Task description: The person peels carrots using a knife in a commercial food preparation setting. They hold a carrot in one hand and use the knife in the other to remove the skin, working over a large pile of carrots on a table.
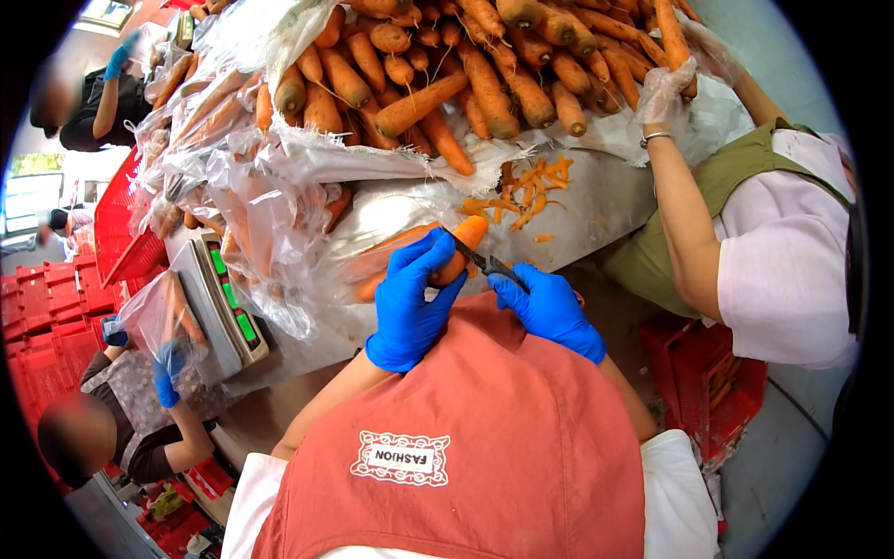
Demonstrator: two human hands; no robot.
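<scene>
Both of my hands wear blue gloves and meet over the near edge of the metal table. A carrot (469,236) is gripped in my left hand (418,300), its orange tip pointing away from me. My right hand (543,307) is closed around the dark handle of a small tool (497,265), a knife or peeler. Its dark blade reaches across to the carrot beside my left fingers. More carrots in a clear plastic bag (370,269) lie just left of my left hand. Orange peelings (538,185) are scattered on the table beyond the carrot.
A large heap of carrots (482,77) rests on white woven sacking (363,159). Bagged carrots (241,202) and a digital scale (227,300) stand left. One co-worker's gloved hand (663,91) holds a carrot at right; another's (167,370) holds a bag. Red crates (733,412) sit at lower right.
</scene>
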